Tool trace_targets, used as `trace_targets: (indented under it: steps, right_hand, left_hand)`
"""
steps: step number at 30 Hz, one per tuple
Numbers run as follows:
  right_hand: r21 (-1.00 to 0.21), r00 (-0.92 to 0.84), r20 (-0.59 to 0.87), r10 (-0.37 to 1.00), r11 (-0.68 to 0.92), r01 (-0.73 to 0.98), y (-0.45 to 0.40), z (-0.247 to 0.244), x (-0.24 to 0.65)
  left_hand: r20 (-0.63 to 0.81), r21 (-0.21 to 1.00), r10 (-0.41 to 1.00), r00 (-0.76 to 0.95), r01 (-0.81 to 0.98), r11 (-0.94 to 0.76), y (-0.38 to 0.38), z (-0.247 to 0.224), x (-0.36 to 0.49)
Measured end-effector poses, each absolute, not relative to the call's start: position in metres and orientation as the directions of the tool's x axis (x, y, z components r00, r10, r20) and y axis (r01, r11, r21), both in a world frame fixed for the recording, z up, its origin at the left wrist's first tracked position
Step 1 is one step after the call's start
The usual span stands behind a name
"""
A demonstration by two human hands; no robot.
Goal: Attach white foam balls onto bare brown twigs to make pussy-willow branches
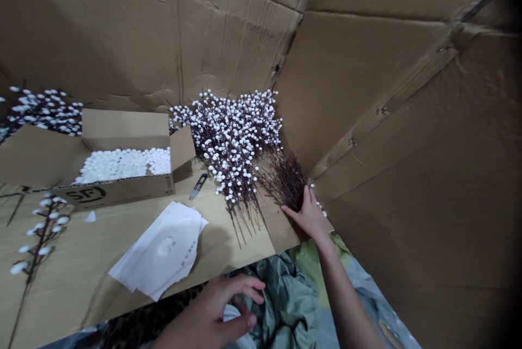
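My right hand (309, 216) rests at the near end of a bundle of bare brown twigs (287, 180) at the table's right corner. Its thumb and fingers are spread wide, touching the twigs; some fingertips are hidden. My left hand (216, 305) hovers in front of the table edge, loosely curled, thumb and fingers apart, nothing in it. Left of the bare twigs lies a large pile of berry branches (236, 137) tipped with white berries, stems toward me. A single berry branch (43, 235) stands out at the left.
An open carton (126, 191) full of white foam berries (122, 164) stands on the cardboard-covered table (220, 262). Thread snips (198, 186) and white papers (163, 251) lie nearby. More berry branches (44, 110) are behind the carton. Cardboard walls (367, 77) enclose the back and right.
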State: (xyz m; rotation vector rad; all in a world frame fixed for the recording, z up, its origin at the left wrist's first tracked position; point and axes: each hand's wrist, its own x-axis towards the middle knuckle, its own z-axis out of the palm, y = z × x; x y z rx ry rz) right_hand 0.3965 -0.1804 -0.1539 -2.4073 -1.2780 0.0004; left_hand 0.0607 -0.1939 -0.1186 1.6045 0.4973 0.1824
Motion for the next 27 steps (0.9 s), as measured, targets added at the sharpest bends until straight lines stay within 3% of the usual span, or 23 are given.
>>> trace_targets:
  steps: [8,11,15,19,27]
  right_hand:
    - [-0.574,0.477,0.315,0.821,-0.235,0.784,-0.157,-0.163,0.382]
    - [-0.667,0.54,0.335,0.772,-0.21,0.715,-0.157,-0.167,0.392]
    - [-0.795,0.695,0.249,0.675,-0.267,0.545,-0.154,-0.179,0.419]
    - [-0.866,0.731,0.132,0.67,-0.281,0.414,-0.147,-0.181,0.436]
    - [-0.89,0.675,0.091,0.732,-0.245,0.385,-0.149,-0.139,0.455]
  left_hand:
    - [-0.179,0.98,0.457,0.871,0.198,0.005,-0.197,-0.12,0.062]
    - [-0.174,0.983,0.457,0.872,0.184,0.022,-0.197,-0.119,0.061]
    - [-0.208,0.977,0.502,0.839,0.199,0.071,-0.194,-0.121,0.058]
    - [-0.226,0.974,0.519,0.824,0.199,0.109,-0.189,-0.118,0.057]
    - [-0.204,0.978,0.559,0.804,0.146,0.147,-0.184,-0.119,0.055]
